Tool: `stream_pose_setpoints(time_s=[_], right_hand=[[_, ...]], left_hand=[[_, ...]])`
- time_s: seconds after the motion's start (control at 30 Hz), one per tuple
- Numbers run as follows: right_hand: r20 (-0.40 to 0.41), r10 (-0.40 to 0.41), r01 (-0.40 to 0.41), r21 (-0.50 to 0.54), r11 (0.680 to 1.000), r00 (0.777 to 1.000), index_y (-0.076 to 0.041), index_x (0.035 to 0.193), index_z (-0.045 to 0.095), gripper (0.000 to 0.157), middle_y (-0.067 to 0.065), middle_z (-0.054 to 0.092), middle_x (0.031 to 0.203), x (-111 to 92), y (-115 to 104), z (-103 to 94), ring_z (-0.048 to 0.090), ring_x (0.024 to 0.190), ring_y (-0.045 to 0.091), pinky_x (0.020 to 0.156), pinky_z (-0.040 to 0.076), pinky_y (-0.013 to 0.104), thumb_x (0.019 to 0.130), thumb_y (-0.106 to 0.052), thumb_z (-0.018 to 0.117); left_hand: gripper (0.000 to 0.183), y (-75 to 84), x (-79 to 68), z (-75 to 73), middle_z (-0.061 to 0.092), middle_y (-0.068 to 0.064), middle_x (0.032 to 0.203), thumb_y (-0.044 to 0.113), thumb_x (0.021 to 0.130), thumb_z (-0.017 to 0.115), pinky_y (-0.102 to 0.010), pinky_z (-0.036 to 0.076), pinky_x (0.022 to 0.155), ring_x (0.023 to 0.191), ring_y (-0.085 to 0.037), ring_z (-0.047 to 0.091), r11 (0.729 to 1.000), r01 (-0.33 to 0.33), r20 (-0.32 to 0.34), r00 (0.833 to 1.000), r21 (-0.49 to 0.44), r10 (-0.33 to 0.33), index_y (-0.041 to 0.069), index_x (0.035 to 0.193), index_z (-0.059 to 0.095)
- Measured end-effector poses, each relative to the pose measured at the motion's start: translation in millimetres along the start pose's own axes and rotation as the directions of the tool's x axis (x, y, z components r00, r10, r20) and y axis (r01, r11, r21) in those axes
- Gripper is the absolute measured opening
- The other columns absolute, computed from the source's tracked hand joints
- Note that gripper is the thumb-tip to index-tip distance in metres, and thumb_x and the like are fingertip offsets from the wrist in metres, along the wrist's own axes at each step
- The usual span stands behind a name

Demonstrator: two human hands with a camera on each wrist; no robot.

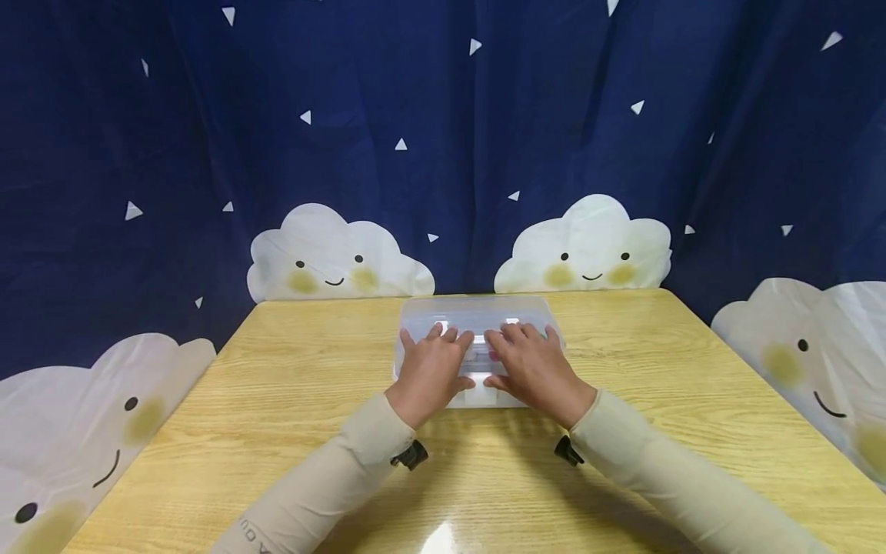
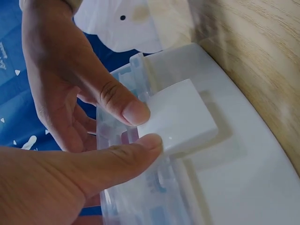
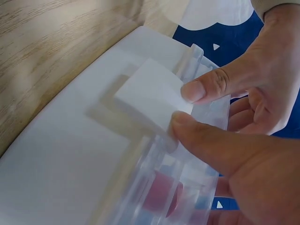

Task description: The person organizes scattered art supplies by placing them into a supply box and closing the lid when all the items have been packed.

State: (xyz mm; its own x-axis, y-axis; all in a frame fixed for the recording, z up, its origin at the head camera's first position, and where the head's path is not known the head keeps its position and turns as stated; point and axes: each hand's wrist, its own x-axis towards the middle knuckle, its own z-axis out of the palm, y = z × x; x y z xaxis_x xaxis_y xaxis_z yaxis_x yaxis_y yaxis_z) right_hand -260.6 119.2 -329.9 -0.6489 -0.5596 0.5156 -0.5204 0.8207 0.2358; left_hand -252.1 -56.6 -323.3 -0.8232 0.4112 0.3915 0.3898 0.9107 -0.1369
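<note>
A translucent plastic storage case (image 1: 477,309) with a white front lies on the table, its lid down. At its front is a white tab-like latch (image 2: 180,115). My left hand (image 1: 429,375) rests on the left half of the lid, fingers spread, thumb touching the latch. Over the right half lies my right hand (image 1: 536,371) in the same manner, its thumb also on the latch. In the right wrist view the latch tilts out from the case front. Through the clear plastic a pink thing (image 3: 158,193) shows, its kind unclear. The lid partly hides other contents.
The case stands on a wood-grain table (image 1: 311,369) near its back edge. Behind hangs a dark blue curtain (image 1: 429,92) with white triangles and smiling clouds. Dark wrist-worn devices (image 1: 410,455) sit below both sleeve cuffs, close above the table.
</note>
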Motion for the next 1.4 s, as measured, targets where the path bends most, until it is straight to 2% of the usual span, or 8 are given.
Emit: stream_pose_setpoints(time_s=[0.27, 0.57, 0.73, 1.03, 1.4], right_hand=[[0.011, 0.009, -0.009, -0.013, 1.0, 1.0, -0.015, 0.11, 0.053, 0.063, 0.009, 0.058, 0.104, 0.2, -0.7, 1.2, 0.055, 0.094, 0.032, 0.074, 0.042, 0.058, 0.065, -0.054, 0.071], [0.009, 0.002, -0.001, -0.035, 0.999, 1.0, -0.013, 0.113, 0.053, 0.066, 0.01, 0.058, 0.107, -0.4, -1.7, 0.4, 0.054, 0.095, 0.032, 0.076, 0.041, 0.06, 0.065, -0.056, 0.07], [-0.019, -0.013, 0.011, -0.07, 0.997, 1.0, -0.01, 0.114, 0.052, 0.072, 0.013, 0.056, 0.108, -1.7, -2.9, 4.2, 0.053, 0.096, 0.035, 0.076, 0.04, 0.061, 0.064, -0.058, 0.069], [-0.079, -0.034, 0.024, -0.123, 0.992, 0.996, -0.007, 0.118, 0.049, 0.085, 0.018, 0.053, 0.112, -8.3, -4.0, 14.7, 0.05, 0.1, 0.039, 0.079, 0.035, 0.064, 0.057, -0.063, 0.069], [-0.114, -0.046, 0.033, -0.114, 0.993, 0.992, -0.006, 0.124, 0.047, 0.092, 0.019, 0.05, 0.119, -14.0, -2.0, 23.0, 0.046, 0.107, 0.04, 0.084, 0.03, 0.067, 0.056, -0.064, 0.069]], left_hand=[[0.066, 2.0, -1.2, 3.5, 0.059, -0.004, 0.117, 0.051, 0.065, 0.073, -0.071, 0.032, 0.079, 0.111, -0.027, 0.051, 1.0, -0.007, -0.054, 0.998, 0.029, 0.008, 0.018, 0.12, 0.055], [0.07, 2.7, -3.2, 4.8, 0.058, -0.006, 0.117, 0.052, 0.065, 0.072, -0.071, 0.032, 0.079, 0.111, -0.028, 0.05, 0.997, -0.012, -0.068, 0.998, 0.071, 0.017, 0.017, 0.123, 0.053], [0.076, 4.4, -5.7, 7.6, 0.057, -0.008, 0.116, 0.054, 0.062, 0.073, -0.07, 0.032, 0.079, 0.112, -0.03, 0.048, 0.994, -0.017, -0.095, 0.995, 0.111, 0.027, 0.015, 0.124, 0.051], [0.089, 7.3, -11.6, 17.7, 0.055, -0.012, 0.114, 0.057, 0.053, 0.076, -0.071, 0.031, 0.08, 0.113, -0.036, 0.046, 0.985, -0.024, -0.195, 0.979, 0.171, 0.058, 0.011, 0.123, 0.048], [0.097, 9.1, -12.9, 26.2, 0.051, -0.014, 0.119, 0.058, 0.048, 0.077, -0.073, 0.026, 0.081, 0.117, -0.038, 0.041, 0.987, -0.011, -0.212, 0.976, 0.163, 0.046, 0.012, 0.126, 0.043]])
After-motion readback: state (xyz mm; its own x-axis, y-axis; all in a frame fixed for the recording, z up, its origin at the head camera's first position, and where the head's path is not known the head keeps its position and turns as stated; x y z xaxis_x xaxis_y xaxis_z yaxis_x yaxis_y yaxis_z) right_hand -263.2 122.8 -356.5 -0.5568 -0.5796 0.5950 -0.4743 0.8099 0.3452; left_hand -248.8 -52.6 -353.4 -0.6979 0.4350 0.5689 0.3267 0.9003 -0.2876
